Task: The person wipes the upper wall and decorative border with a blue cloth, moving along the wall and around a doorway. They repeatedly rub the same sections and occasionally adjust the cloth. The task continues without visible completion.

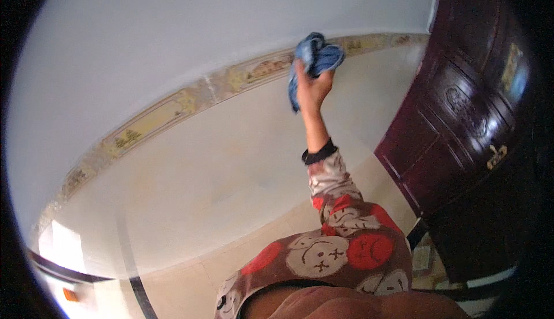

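My right hand [314,88] is raised and gripping a crumpled blue cloth [322,57], which looks like denim. The cloth lies over a decorative border strip [264,68] of tiles on the wall, and one end hangs down beside my wrist. Small landscape pictures in framed panels run along this strip. Above it the wall [194,24] is plain and whitish; glossy cream tiles [207,167] cover the part below. My left hand is out of view.
A dark red panelled door [450,111] with a brass-coloured handle [497,157] stands at the right. Cream floor tiles [186,280] meet the wall's foot. A dark floor strip [142,295] and a small orange object [69,294] show at lower left.
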Tool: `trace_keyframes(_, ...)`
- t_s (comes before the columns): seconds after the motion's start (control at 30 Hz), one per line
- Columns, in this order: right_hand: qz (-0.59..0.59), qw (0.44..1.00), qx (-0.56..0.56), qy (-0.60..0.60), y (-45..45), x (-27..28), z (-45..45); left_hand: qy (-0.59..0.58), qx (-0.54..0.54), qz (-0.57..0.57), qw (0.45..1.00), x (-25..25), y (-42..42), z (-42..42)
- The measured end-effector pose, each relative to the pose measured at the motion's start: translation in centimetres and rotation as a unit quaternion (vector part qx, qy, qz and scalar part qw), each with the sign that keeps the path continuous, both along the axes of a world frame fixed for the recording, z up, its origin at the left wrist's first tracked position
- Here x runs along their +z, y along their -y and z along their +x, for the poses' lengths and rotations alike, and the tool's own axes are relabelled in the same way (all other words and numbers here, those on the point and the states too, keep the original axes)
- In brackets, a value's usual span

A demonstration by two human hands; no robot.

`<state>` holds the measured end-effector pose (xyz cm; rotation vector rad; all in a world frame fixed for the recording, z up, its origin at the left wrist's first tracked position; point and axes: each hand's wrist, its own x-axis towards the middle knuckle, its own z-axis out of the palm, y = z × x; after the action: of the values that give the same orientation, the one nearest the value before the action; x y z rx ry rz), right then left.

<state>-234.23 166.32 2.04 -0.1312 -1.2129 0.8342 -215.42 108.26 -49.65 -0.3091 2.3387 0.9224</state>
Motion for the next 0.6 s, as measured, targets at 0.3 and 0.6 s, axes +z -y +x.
trace_keyframes(0.3,0.273,0.956,0.065,0.084,20.2,2.2,-2.3,0.056,0.030,-0.028,0.998,-1.2,3.5,1.6)
trace_keyframes(0.6,0.409,0.898,0.148,0.066,33.0,5.0,-2.8,0.018,-0.007,0.080,0.997,-4.2,-0.2,-1.7)
